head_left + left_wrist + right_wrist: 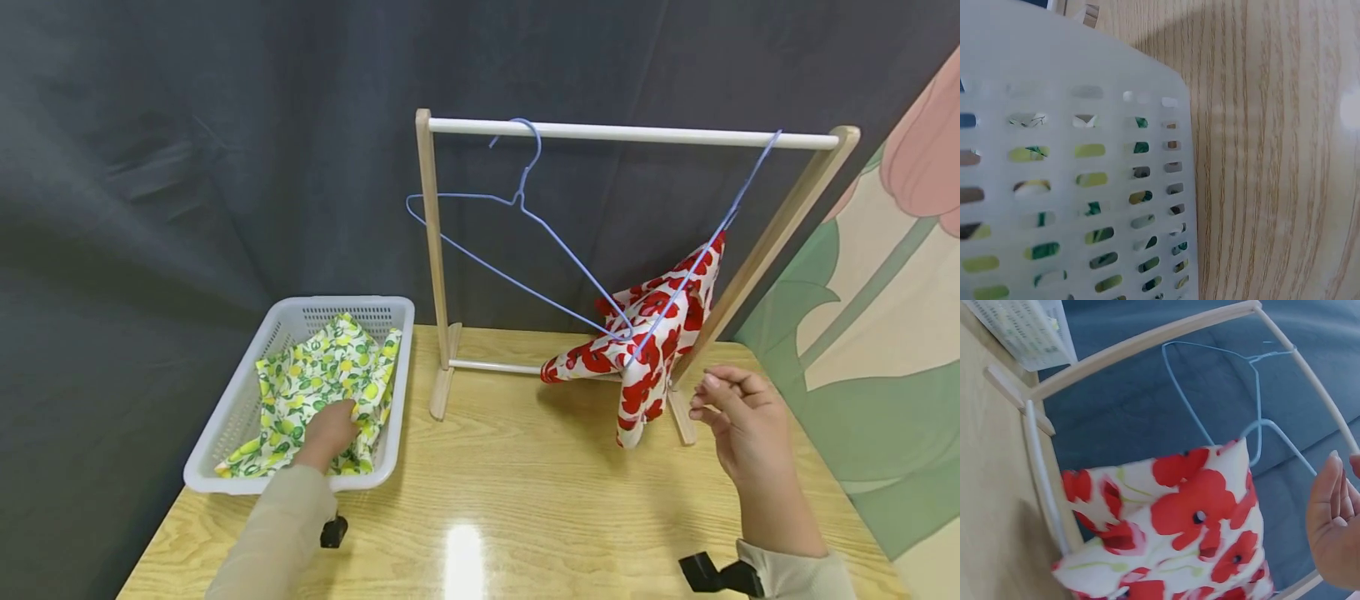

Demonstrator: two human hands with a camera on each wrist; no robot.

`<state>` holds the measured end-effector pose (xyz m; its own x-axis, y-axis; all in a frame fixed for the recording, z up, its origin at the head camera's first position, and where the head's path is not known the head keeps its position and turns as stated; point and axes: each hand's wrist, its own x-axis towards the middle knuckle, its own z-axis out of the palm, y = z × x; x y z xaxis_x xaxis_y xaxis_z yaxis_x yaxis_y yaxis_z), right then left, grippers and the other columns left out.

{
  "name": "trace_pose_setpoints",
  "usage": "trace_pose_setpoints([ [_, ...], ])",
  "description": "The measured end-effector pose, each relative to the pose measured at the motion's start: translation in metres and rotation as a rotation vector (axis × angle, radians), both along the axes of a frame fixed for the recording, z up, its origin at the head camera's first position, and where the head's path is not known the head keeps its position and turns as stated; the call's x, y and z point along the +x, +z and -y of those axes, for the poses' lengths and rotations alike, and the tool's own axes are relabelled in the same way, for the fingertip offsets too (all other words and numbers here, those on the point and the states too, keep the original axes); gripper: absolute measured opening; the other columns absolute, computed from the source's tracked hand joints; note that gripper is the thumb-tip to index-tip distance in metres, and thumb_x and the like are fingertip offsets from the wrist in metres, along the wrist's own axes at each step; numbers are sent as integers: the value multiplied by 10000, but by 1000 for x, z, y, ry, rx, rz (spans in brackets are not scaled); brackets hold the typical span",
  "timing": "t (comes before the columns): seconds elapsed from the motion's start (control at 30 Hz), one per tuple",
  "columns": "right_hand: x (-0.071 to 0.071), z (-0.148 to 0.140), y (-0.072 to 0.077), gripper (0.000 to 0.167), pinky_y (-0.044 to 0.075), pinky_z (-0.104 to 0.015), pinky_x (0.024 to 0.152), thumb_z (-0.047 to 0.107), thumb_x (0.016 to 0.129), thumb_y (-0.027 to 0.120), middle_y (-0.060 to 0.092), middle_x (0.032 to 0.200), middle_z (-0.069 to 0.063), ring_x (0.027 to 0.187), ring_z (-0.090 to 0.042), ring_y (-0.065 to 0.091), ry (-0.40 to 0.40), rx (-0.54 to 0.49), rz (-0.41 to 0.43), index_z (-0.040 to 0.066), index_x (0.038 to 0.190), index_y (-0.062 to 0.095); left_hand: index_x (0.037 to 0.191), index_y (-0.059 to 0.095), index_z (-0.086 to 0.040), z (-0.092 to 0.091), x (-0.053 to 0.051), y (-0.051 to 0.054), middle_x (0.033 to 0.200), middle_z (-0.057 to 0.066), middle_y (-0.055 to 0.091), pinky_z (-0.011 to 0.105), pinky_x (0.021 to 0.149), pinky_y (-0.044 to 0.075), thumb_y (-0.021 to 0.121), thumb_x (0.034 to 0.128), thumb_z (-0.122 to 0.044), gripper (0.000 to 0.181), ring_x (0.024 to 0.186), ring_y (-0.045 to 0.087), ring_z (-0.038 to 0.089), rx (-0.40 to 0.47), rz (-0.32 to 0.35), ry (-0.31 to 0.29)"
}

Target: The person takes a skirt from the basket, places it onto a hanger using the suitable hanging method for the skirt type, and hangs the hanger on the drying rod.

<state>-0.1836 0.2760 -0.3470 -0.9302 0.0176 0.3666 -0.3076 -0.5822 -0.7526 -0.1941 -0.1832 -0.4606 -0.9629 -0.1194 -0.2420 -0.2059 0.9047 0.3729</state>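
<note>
My left hand (330, 429) reaches over the basket's near side and touches a white cloth with a lemon print (315, 375). Its fingertips are hidden, so I cannot tell whether they grip the fabric. The cloth lies bunched in a white perforated basket (405, 383), whose wall (1104, 206) fills much of the left wrist view. Loosely bent and holding nothing, my right hand (750, 421) hovers to the right of a red poppy-print garment (660, 325). That garment hangs from a blue hanger (738, 200), apart from the hand.
A wooden rack (429, 208) with a white top rail (637, 132) stands on the wood-grain table (540, 517). A bare blue hanger (480, 197) hangs toward its left end. Behind is a dark curtain (262, 125); a flower-patterned surface (885, 333) lies to the right.
</note>
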Motion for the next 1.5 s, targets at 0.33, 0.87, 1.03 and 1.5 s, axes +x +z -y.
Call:
trace_pose_setpoints([
  [0.33,7,17,-27,198,482,-236,553,-68,877,390,605,762,-94,647,-160,583,62,46,59,6,868,574,1231,363,101,2,3,6,1082,247,511,443,797,405,535,843,-75,460,968,489,369,49,-91,36],
  [0.87,18,39,-64,212,479,-237,624,-41,895,366,626,824,-65,718,-139,593,143,64,110,33,894,565,1267,277,126,-1,11,28,1236,308,358,493,872,336,501,858,-82,511,1096,367,430,214,-218,77],
  [1.03,20,43,-72,211,478,-236,637,-33,897,371,620,825,-52,729,-130,590,156,85,137,51,888,563,1270,275,124,-3,11,33,1245,310,345,492,888,320,504,850,-70,516,1114,347,432,252,-260,100],
  [1.5,25,53,-91,173,482,-245,661,-17,891,398,616,842,-50,745,-136,593,181,132,213,54,893,556,1050,465,1,-9,15,43,983,188,541,362,663,428,539,837,-108,250,806,509,260,380,-382,189],
])
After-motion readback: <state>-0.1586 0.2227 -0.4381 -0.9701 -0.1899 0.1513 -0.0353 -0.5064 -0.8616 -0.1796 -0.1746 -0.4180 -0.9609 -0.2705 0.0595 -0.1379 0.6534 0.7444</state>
